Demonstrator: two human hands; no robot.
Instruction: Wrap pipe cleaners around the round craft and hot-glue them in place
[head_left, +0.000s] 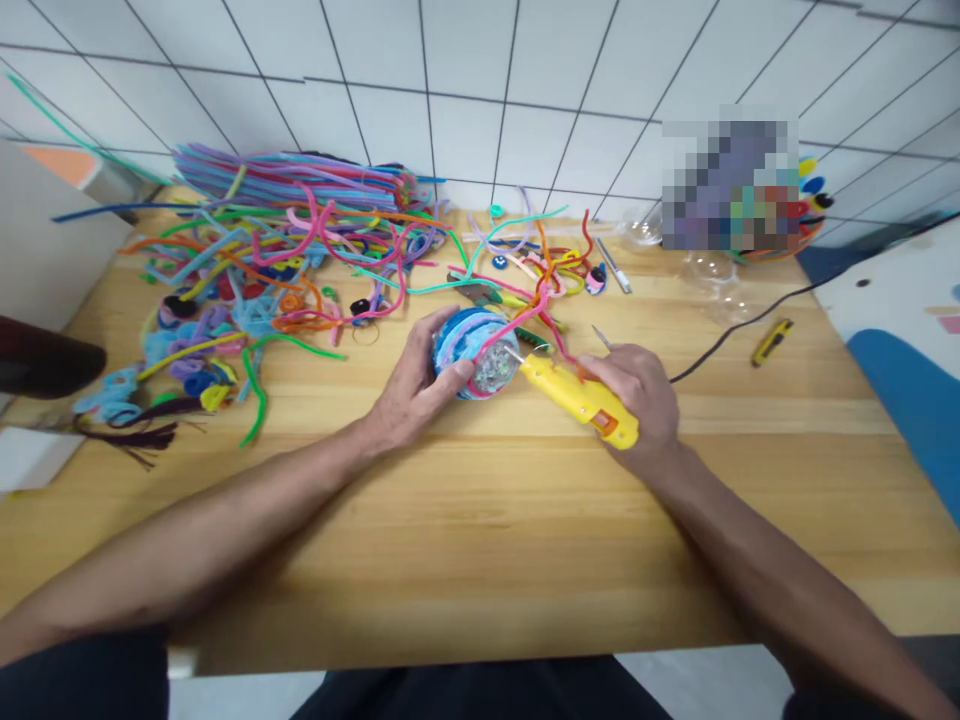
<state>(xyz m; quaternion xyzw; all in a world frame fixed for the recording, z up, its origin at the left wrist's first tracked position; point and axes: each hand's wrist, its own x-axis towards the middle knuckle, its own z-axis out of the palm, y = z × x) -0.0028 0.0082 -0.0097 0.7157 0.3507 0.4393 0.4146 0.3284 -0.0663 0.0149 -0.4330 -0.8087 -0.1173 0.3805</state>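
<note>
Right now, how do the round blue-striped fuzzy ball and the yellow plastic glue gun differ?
The round blue-striped fuzzy ball is in the left hand; the yellow plastic glue gun is in the right hand. The ball has fuzzy coloured bands; the gun is smooth and mostly yellow. The ball is compact; the gun is long and narrow-tipped. Both are hand-held.

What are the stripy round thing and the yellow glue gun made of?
Stripy round thing: its strands look fuzzy, like pipe cleaners; its uncovered patch looks shiny, maybe clear plastic or foil.
Yellow glue gun: probably hard plastic, from its smooth, evenly coloured casing.
</note>
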